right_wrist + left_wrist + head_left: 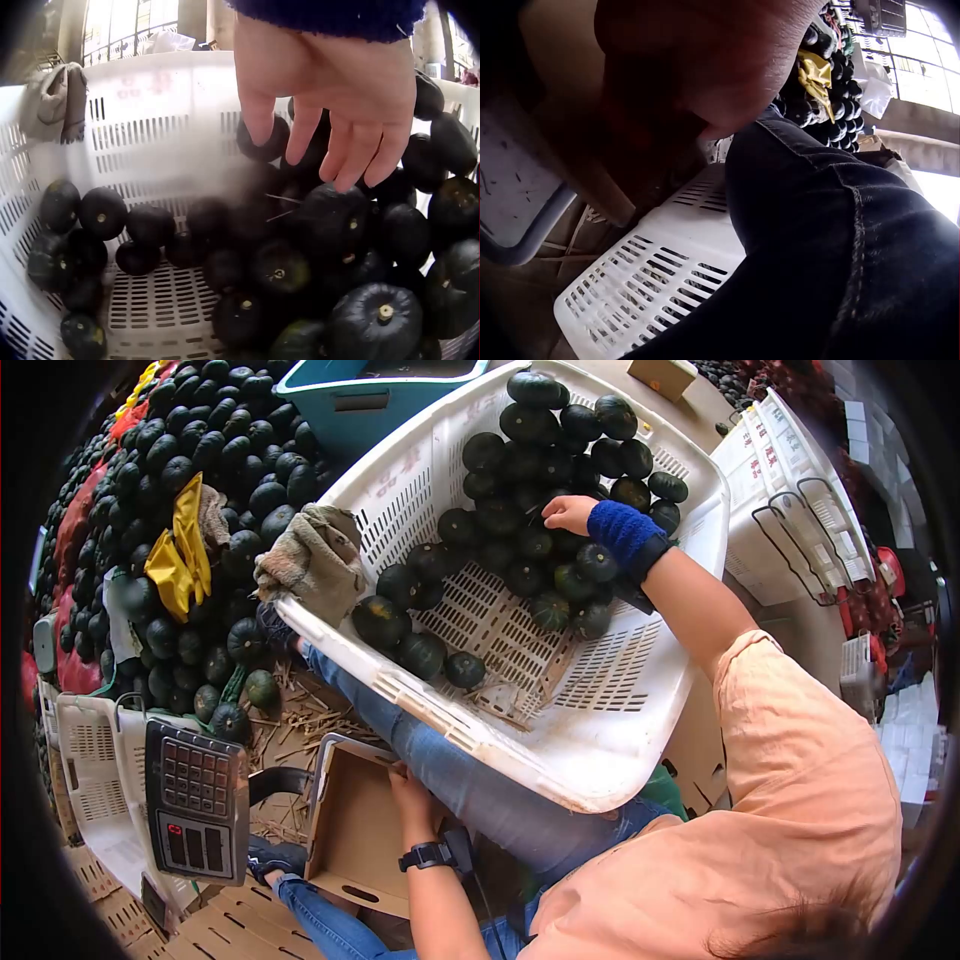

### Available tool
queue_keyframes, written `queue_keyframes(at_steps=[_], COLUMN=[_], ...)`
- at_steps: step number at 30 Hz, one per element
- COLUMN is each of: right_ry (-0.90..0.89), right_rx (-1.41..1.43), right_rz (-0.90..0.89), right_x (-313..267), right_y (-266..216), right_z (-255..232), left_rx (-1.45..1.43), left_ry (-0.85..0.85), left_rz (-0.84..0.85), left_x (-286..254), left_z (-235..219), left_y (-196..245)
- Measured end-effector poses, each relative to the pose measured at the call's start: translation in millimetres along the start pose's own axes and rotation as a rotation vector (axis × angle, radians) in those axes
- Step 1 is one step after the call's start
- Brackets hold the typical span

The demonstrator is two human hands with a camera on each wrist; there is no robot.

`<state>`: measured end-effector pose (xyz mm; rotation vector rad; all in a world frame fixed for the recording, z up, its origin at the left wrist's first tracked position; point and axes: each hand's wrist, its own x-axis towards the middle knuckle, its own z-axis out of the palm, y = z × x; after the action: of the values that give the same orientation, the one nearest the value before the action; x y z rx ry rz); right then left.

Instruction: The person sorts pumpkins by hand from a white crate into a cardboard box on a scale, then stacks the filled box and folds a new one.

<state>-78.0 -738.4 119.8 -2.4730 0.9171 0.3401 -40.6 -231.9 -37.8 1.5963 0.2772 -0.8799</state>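
In the head view, my right hand (570,515) is over a large white plastic crate (540,765), above a heap of small dark green squashes (525,465). From the right wrist view, the fingers of my right hand (326,105) hang down spread, with nothing held, fingertips close over a dark squash (334,217). My left hand (410,795) grips the side of a shallow cardboard box (365,820) low beside my leg. In the left wrist view, that hand (697,60) is dark and close to the camera, near the cardboard edge (607,195).
A grey cloth (312,560) drapes over the crate's corner. At the left stands a scale display (198,800), with a large squash pile (190,450) and yellow gloves (182,550) behind it. Stacked white crates (790,500) are at the right, a blue tub (375,400) at the back.
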Motion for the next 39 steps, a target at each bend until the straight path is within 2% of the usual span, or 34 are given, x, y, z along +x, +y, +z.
queue_keyframes(at_steps=[1,2,3,5,6,9,12,15,16,19,21,24,27,29,30,31,33,34,35,36,37,39], right_ry=[0.056,0.061,0.064,-0.070,-0.128,0.112,0.276,-0.049,-0.168,-0.681,-0.978,-1.104,-1.153,-0.710,-0.856,-0.985,-0.582,-0.389,-0.209,-0.160,-0.203,-0.455], right_rx=[0.047,-0.040,-0.126,-0.276,-0.282,-0.274,-0.224,0.478,0.756,1.534,1.712,1.831,1.802,1.543,1.496,1.318,1.048,0.900,0.626,0.364,0.067,0.032], right_rz=[0.130,0.247,0.364,0.573,0.596,0.715,0.689,0.550,0.530,0.240,-0.155,-0.366,-0.435,-0.512,-0.647,-0.768,-0.735,-0.712,-0.464,-0.198,-0.211,0.161], right_x=[7,10,11,13,13,-22,-23,-24,-20,-28,-57,-91,-121,-182,-199,-199,-144,-106,-66,-42,20,26], right_y=[18,35,54,98,111,65,64,37,18,-37,-83,-130,-156,-194,-200,-190,-159,-137,-101,-77,-6,23], right_z=[-4,-7,-6,21,43,90,114,72,59,38,22,20,29,27,26,15,-2,-10,-18,-23,7,30], left_rx=[-0.253,-0.344,-0.367,-0.411,-0.364,-0.392,-0.513,-0.296,-0.292,-0.322,-0.353,-0.406,-0.355,-0.385,-0.331,-0.352,-0.356,-0.407,-0.457,-0.505,-0.550,-0.468], left_ry=[-0.064,-0.088,-0.115,-0.158,-0.161,-0.168,-0.090,0.109,0.171,0.219,0.207,0.096,-0.062,-0.075,-0.135,-0.036,0.218,0.200,0.199,0.233,0.270,0.356], left_rz=[-0.055,-0.090,-0.101,-0.118,-0.093,-0.121,-0.031,-0.047,-0.024,0.078,0.203,0.386,0.499,0.754,0.778,0.886,0.707,0.643,0.510,0.437,0.363,0.235], left_x=[-4,-15,-19,-23,-23,-25,-29,-47,-58,-87,-108,-140,-172,-188,-195,-195,-193,-183,-176,-159,-137,-98], left_z=[10,17,21,25,27,26,23,-18,-22,-35,-29,-9,16,55,60,69,51,39,29,17,4,-18], left_y=[13,25,33,40,40,35,27,18,28,63,95,136,161,174,177,173,165,159,156,145,129,99])
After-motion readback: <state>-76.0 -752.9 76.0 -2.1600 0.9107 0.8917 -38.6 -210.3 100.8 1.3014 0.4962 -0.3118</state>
